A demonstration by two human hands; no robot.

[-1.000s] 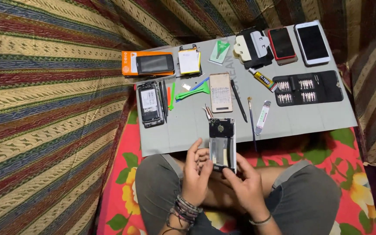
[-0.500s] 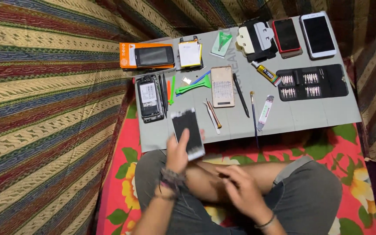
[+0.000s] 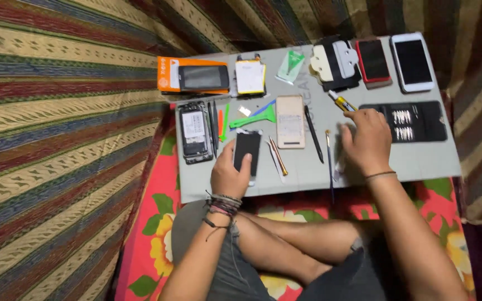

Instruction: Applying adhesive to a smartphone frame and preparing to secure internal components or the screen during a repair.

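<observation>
The head view shows the left hand (image 3: 231,174) laying a dark phone screen panel (image 3: 247,153) flat on the grey worktop (image 3: 419,159), its grip pressed onto the panel with the thumb on the glass, so a setting-down step looks in hand. The right hand (image 3: 366,139) hovers fingers loosely spread, holding nothing, with a thin brush (image 3: 328,161) to its left and a black bit case (image 3: 414,121) to its right; picking a tool would call for a fine pinch. The worktop lies on a red floral cloth (image 3: 157,223), striped fabric (image 3: 57,139) hanging around it.
</observation>
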